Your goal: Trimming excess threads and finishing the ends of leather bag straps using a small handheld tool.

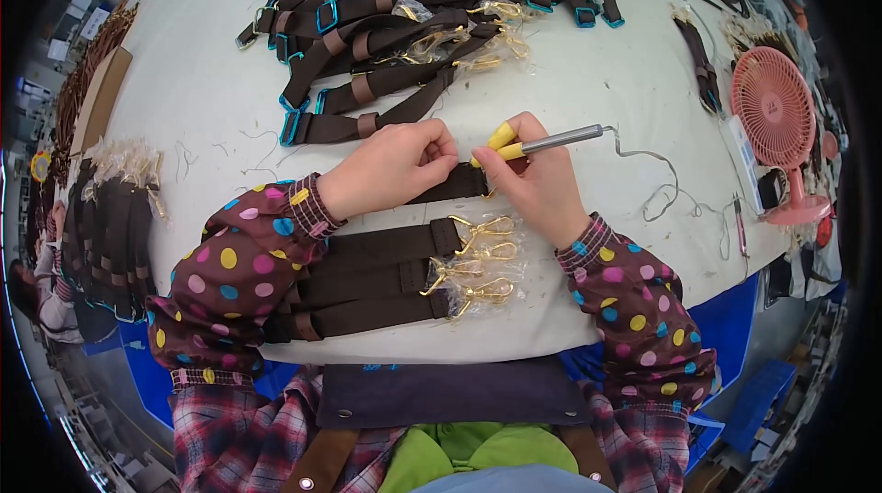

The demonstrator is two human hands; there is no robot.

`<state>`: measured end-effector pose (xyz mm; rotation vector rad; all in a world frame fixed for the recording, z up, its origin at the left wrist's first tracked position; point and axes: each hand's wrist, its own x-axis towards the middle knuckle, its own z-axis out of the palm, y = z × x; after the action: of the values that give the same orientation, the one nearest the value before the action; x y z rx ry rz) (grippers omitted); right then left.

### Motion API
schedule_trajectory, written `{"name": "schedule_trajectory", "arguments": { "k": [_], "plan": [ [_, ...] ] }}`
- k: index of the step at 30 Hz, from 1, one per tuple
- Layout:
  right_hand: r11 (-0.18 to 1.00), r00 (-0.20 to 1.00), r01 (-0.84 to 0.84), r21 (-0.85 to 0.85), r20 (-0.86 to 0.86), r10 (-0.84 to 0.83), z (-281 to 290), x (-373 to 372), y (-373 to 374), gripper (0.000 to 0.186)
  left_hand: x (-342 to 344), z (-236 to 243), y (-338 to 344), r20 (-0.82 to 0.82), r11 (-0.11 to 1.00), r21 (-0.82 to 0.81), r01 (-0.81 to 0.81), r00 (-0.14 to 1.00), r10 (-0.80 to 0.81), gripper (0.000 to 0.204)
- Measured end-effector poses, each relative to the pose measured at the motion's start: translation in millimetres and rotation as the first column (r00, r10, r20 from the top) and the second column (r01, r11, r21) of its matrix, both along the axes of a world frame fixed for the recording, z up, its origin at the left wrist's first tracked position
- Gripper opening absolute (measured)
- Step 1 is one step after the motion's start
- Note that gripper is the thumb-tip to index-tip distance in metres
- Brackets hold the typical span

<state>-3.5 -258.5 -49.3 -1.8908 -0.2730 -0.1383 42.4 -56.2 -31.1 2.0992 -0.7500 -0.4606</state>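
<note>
My right hand [542, 179] grips a pen-shaped tool [565, 137] with a grey metal barrel, a yellow front part and a thin cord at its rear. Its yellow front end points left, toward my other hand. My left hand [397, 162] is closed in a pinch above a dark brown strap [452, 186]; what its fingertips hold is too small to make out. That strap lies partly under both hands, its gold end fitting mostly hidden. Nearer me, several dark straps [377, 254] lie side by side, their gold snap hooks [482, 232] in clear plastic wrap.
A heap of dark straps with blue-covered buckles [327, 15] fills the far side. More straps [115, 236] hang over the left edge. A pink fan [774, 107] stands at right, near a slim pink tool [740, 225]. The tool's cord [675, 176] loops across the white tabletop [606, 79].
</note>
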Motion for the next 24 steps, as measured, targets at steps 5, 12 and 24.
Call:
{"name": "schedule_trajectory", "arguments": {
  "k": [5, 12, 24],
  "plan": [
    [1.000, 1.000, 0.000, -0.025, -0.030, -0.001, 2.6, -0.3, 1.3, 0.026, 0.4, -2.8, 1.3, 0.007, 0.999, -0.032, 0.010, 1.000, -0.010, 0.015],
    [0.999, 1.000, 0.005, -0.044, 0.009, -0.005, -0.7, 0.3, 0.5, 0.027, 1.0, -2.7, -0.4, -0.001, 1.000, -0.026, 0.008, 1.000, -0.008, 0.016],
    [0.998, 1.000, 0.005, -0.069, 0.012, -0.004, -0.8, -0.9, 2.5, 0.026, -1.2, -3.8, 2.8, -0.006, 0.999, -0.035, 0.001, 1.000, -0.001, 0.015]
  ]
}}
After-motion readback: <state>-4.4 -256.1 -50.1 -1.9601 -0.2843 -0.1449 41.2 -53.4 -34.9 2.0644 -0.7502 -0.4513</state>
